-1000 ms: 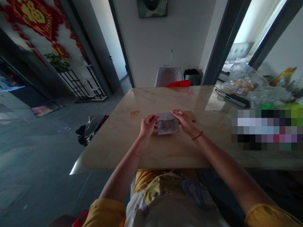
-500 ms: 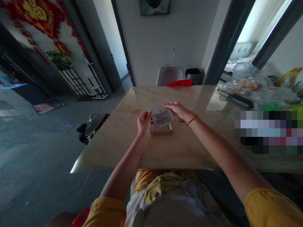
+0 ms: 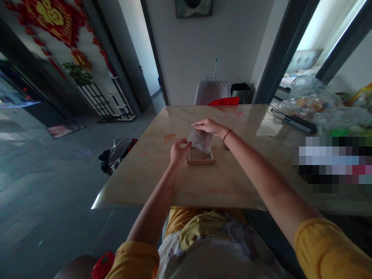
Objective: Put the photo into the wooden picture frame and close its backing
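A thin, see-through rectangular sheet (image 3: 201,141) with a faint greyish pattern is tilted above a small wooden frame (image 3: 201,161) on the table. My left hand (image 3: 179,150) pinches the sheet's near left corner between thumb and fingertips. My right hand (image 3: 209,126) grips its far edge from above, fingers closed over it. The frame lies flat, and its far part is hidden behind the sheet and my right hand. Just right of the frame, a small brown piece (image 3: 226,146) is mostly covered by my right wrist.
The marbled table (image 3: 151,182) spreads around my hands. On its right are a dark elongated device (image 3: 300,124) with a cable, clear plastic bags (image 3: 316,97) and a blurred-out patch. A quilted chair (image 3: 213,93) and a red item (image 3: 225,101) stand at the far edge.
My right hand has shifted left along the sheet's far edge. The sheet has turned and now tilts more steeply over the frame. The view has swung slightly left.
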`<state>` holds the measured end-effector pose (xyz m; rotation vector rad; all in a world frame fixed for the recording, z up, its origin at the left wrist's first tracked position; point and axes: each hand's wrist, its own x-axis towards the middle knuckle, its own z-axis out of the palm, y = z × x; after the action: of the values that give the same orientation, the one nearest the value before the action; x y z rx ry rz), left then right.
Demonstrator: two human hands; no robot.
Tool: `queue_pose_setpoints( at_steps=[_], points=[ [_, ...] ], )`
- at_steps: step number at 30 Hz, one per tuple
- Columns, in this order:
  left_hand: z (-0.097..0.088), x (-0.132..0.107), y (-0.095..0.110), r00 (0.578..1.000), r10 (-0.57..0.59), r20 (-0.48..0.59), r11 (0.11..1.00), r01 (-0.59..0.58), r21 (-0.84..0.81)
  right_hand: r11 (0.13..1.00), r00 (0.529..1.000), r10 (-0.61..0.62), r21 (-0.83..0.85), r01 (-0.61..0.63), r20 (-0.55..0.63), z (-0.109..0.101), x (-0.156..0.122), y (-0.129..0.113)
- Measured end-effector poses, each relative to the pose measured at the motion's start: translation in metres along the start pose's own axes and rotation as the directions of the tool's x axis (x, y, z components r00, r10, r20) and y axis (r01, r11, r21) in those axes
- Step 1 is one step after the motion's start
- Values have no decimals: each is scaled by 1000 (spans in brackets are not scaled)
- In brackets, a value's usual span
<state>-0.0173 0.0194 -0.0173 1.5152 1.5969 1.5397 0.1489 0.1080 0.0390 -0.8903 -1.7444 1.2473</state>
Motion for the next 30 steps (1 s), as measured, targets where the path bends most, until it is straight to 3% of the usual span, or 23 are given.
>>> queue_pose_setpoints(
  at_steps=[3,5,8,11,13,18,23,30],
  points=[
    [-6,8,-8,995,-2,102,1000,2,2,998,995,15,-61,-9,103,5,1,13],
    [-12,11,-10,988,-104,112,990,114,-84,991,989,44,-135,-25,144,11,3,20],
    [-23,10,-8,932,-174,318,978,201,-57,969,986,67,-245,-28,156,20,6,25],
    [-31,3,-4,830,-141,539,980,41,193,954,982,37,-298,20,184,21,11,24],
    [-33,-2,-2,779,-157,607,931,-88,354,940,974,46,-340,32,220,18,13,22],
    [-26,-5,-1,711,-197,675,818,-259,513,869,944,162,-494,1,288,13,13,17],
    [-21,-6,2,692,-201,693,781,-314,540,831,948,196,-556,-24,251,14,6,21],
    [-19,-6,0,693,-161,703,786,-341,516,864,967,148,-503,-25,206,12,1,28]
  ],
)
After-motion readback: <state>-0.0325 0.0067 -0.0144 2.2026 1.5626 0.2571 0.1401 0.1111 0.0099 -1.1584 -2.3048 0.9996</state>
